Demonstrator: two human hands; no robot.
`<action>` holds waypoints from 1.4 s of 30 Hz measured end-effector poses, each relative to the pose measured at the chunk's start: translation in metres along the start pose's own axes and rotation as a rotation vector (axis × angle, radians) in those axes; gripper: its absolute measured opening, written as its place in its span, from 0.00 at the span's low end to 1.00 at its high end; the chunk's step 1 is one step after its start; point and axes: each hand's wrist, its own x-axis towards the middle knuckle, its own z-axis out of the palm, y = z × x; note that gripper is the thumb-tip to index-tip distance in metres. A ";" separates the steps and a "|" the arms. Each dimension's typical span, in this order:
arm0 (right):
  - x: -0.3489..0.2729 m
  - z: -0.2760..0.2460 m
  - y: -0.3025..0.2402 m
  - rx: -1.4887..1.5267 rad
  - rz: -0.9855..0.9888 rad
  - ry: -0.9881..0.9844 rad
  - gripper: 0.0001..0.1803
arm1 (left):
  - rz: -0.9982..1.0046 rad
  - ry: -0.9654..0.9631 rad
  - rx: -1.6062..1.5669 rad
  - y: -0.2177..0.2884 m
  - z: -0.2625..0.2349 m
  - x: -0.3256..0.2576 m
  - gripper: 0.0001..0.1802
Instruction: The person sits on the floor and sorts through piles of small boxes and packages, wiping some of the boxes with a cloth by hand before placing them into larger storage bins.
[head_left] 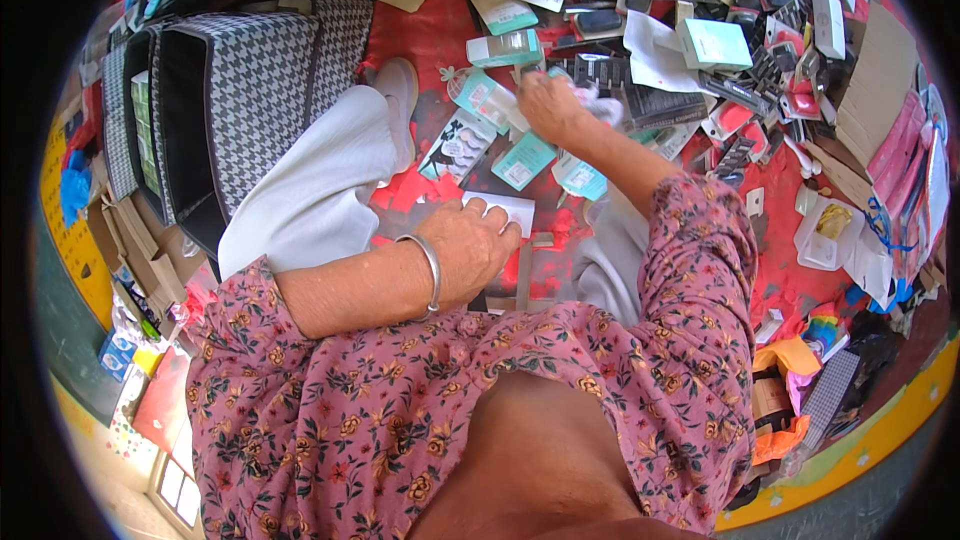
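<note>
My left hand (468, 252), a metal bangle at its wrist, has its fingers curled over a small white flat box (508, 208) in front of my lap. Farther forward, my right hand (552, 108) is closed among the packages, its fingertips slightly blurred. What it grips is hard to make out. A white and pinkish thing (602, 108) shows beside it. Just left of that hand lies a mint-green and clear package (485, 98). Nearer me are a mint-green packet (524, 160), another mint packet (580, 178) and a pack of false eyelashes (458, 144).
On the left stands an open black-and-white houndstooth bag (270, 90), beside my white-trousered leg (310, 180). A heap of small packaged goods (770, 60) covers the far right of the red ground sheet (400, 35). A cardboard flap (880, 90) and a clear plastic tub (828, 235) are at the right.
</note>
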 end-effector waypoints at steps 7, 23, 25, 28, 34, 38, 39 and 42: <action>-0.047 -0.041 0.077 0.428 0.264 -0.112 0.12 | -0.055 -0.053 0.119 -0.001 -0.003 -0.006 0.26; 0.072 0.007 0.013 0.127 0.279 0.254 0.09 | -0.062 0.127 0.331 -0.006 0.007 -0.009 0.23; 0.069 0.001 0.029 0.261 0.132 0.067 0.09 | -0.060 0.138 0.343 -0.009 0.003 -0.005 0.24; 0.048 -0.020 0.045 0.391 0.030 -0.138 0.09 | -0.065 0.125 0.355 -0.010 0.000 -0.006 0.24; -0.017 -0.061 0.080 0.714 0.158 -0.493 0.21 | -0.089 0.164 0.336 -0.017 0.012 -0.005 0.22; -0.092 -0.084 0.135 1.082 0.539 -0.166 0.30 | -0.093 0.149 0.340 -0.017 0.007 -0.001 0.18; -0.110 -0.073 0.158 0.999 0.671 -0.079 0.29 | -0.093 0.133 0.352 -0.015 0.004 0.002 0.18; -0.163 -0.043 0.227 1.183 1.131 0.221 0.14 | -0.106 0.143 0.365 -0.016 0.013 0.002 0.18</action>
